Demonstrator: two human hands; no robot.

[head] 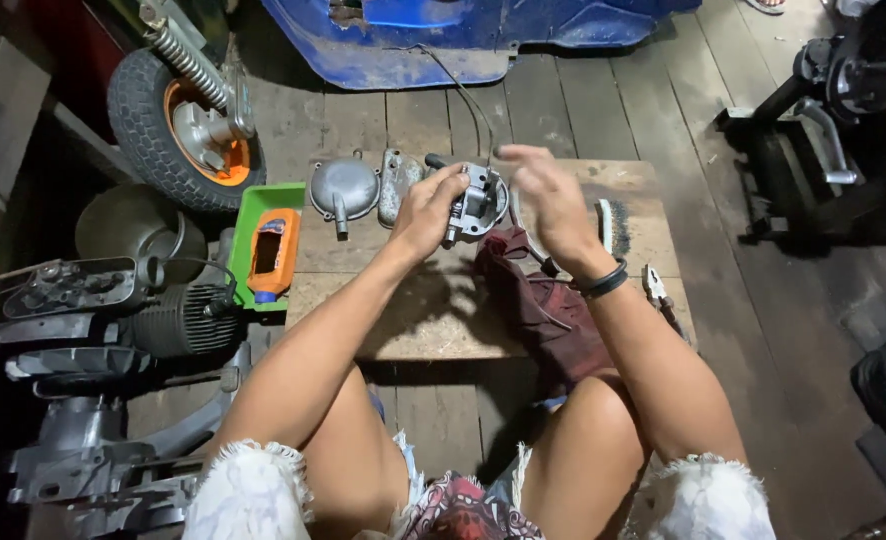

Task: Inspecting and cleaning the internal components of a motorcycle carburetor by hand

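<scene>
Over the wooden board [443, 310], metal carburetor [478, 200] inside left hand [425, 212] fingers (right hand [553, 205] beside)

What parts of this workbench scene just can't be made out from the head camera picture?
- Right hand: blurred in the head view, so whether its fingers grip anything cannot be told.
- Metal engine part: its left side is covered by the left hand.
- Wire brush: partly hidden behind the right wrist.
- Pliers: partly hidden by the right forearm.
- Blue panel: cut off by the top edge.
</scene>
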